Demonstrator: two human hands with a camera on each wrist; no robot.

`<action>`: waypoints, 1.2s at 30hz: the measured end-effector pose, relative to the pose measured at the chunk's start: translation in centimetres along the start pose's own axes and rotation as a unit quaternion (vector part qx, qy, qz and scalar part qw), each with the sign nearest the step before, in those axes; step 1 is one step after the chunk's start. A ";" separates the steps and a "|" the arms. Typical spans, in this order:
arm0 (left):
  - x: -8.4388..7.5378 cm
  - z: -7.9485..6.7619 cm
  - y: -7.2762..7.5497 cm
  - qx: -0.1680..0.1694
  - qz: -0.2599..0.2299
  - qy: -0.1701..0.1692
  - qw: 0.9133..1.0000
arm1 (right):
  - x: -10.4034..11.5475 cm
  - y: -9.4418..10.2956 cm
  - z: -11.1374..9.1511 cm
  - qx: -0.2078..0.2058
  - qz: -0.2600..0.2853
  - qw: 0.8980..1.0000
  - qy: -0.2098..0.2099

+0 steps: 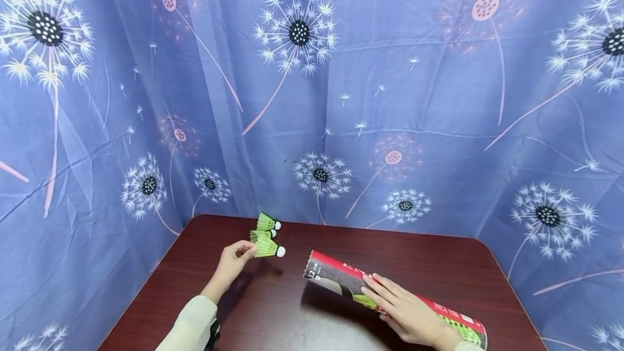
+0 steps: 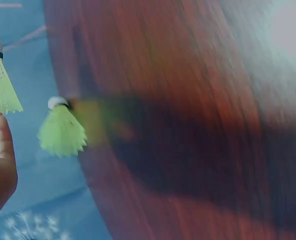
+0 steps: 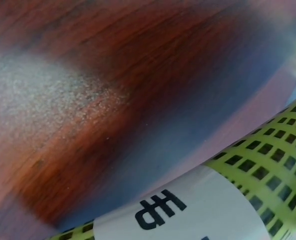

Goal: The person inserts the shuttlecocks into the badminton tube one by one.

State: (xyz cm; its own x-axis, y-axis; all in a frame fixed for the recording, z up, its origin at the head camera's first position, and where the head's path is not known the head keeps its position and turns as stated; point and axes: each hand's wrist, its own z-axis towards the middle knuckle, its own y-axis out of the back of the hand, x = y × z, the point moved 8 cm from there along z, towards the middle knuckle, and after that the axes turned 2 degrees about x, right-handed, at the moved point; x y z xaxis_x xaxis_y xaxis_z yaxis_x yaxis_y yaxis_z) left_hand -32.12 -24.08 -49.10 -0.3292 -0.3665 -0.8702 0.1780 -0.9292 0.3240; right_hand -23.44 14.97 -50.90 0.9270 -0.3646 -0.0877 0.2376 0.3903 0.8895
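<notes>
My left hand (image 1: 231, 263) pinches a yellow-green shuttlecock (image 1: 266, 248) by its feather-like skirt, its white cork pointing right. In the left wrist view the held shuttlecock (image 2: 2, 87) stands cork up above the fingertips. Two more shuttlecocks (image 1: 266, 222) lie on the table just behind it. My right hand (image 1: 407, 310) holds a red, grey and green shuttlecock tube (image 1: 336, 272), fingers across its top and thumb at the near side. The tube's left end faces the left hand and sits above its shadow. Printed lettering on the tube (image 3: 182, 205) shows in the right wrist view.
A dark red wooden table (image 1: 283, 297) with rounded back corners lies beneath the hands. Blue curtains (image 1: 361, 96) with dandelion prints hang behind it and along both sides. A bright glare patch (image 2: 292, 30) shows on the tabletop.
</notes>
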 end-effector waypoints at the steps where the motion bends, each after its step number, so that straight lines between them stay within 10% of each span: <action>1: -0.7 -0.1 -0.3 0.009 -0.008 0.006 1.000 | 0.0 0.1 0.0 -0.001 -0.002 1.000 0.001; 16: -4.4 -1.7 -5.8 0.139 -0.098 0.010 0.985 | 0.2 0.1 0.2 -0.013 -0.016 1.000 0.001; 36: -5.7 -2.8 -8.2 0.179 -0.118 -0.034 0.976 | 0.7 0.0 0.3 -0.007 -0.006 1.000 0.011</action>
State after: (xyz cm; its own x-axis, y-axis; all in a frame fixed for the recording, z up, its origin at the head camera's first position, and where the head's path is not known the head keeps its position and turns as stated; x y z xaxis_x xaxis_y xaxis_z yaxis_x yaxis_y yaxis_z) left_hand -29.14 -14.21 -47.87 -0.3854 -0.1317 -0.9133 -0.2423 -0.9406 0.2378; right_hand -22.88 14.42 -50.85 0.9304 -0.3503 -0.1075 0.2519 0.3984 0.8819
